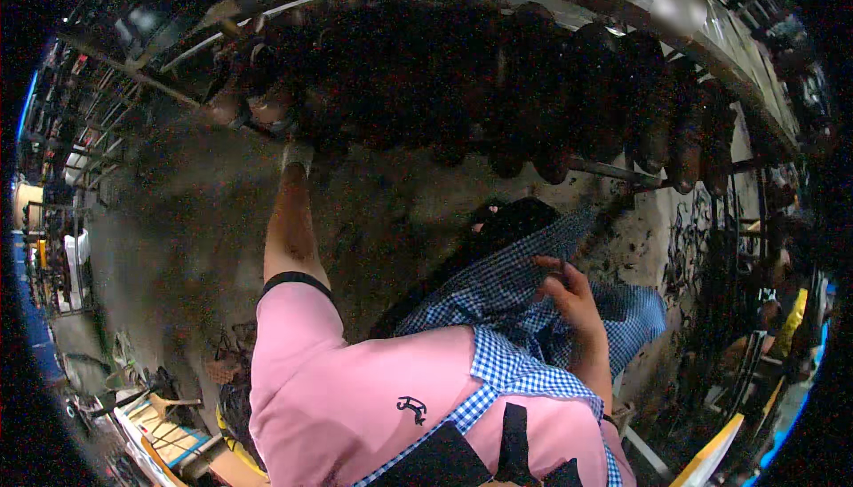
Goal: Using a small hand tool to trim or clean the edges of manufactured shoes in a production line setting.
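The left hand [297, 155], in a pale glove, reaches up to a long row of dark brown hanging clothes [533, 87]. The right hand [569, 296] holds blue-and-white checked cloth [506, 283] near a pink shirt [355, 389].

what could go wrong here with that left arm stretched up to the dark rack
The left hand, in a pale glove, is stretched far out to the row of dark hanging pieces, so balance may suffer. The right hand pinches the loose blue checked apron, which might snag on the metal rail. The dim, blurred view hides what the left hand's grip is on.
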`<state>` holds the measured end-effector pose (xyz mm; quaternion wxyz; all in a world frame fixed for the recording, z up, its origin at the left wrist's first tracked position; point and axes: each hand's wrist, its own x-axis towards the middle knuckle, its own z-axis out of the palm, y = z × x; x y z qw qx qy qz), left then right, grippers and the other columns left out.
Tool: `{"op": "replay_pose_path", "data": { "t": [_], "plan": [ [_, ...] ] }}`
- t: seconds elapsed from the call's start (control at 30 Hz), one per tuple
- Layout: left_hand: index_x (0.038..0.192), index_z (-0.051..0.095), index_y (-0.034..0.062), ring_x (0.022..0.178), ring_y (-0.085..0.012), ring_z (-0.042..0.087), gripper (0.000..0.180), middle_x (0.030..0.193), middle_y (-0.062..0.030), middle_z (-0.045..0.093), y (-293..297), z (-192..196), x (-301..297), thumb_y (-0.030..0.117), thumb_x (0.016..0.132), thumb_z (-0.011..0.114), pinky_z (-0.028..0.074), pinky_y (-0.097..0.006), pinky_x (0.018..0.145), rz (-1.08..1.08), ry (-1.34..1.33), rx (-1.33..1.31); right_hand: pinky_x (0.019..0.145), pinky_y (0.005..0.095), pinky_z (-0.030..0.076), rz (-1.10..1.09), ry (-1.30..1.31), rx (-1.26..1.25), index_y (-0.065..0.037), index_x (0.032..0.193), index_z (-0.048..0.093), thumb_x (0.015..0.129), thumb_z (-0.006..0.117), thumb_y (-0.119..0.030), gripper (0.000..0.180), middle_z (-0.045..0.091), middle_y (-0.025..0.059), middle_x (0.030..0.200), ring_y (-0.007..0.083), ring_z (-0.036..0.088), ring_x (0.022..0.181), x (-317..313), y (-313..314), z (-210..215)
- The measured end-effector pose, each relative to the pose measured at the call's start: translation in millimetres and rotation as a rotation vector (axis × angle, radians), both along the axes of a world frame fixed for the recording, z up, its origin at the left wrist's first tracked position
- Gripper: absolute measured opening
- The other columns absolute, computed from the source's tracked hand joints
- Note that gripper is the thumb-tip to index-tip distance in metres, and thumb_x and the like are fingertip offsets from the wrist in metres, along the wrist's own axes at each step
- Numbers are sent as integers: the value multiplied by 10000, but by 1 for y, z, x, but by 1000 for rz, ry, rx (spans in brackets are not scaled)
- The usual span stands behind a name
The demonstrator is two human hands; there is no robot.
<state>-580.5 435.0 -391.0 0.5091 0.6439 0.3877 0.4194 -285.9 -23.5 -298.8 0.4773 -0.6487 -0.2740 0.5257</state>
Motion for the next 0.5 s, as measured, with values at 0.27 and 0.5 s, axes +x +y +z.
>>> {"op": "replay_pose_path", "data": {
  "t": [0.27,0.5],
  "plan": [
    [1303,397,92,1075,-240,502,468,1200,-98,510,-24,-68,-16,21,848,479,430,-342,895,435,-369,53,478,216,364,-466,64,-76,-68,993,589,868,535,-303,272,520,-47,659,69,465,516,36,-20,-41],
    [1180,508,68,954,-292,546,341,1179,-112,532,-117,59,119,162,854,534,475,-400,839,-198,856,858,405,226,314,-1185,-29,154,-67,1005,577,898,476,-343,312,540,13,799,86,435,554,164,-9,-59]
  ]
}}
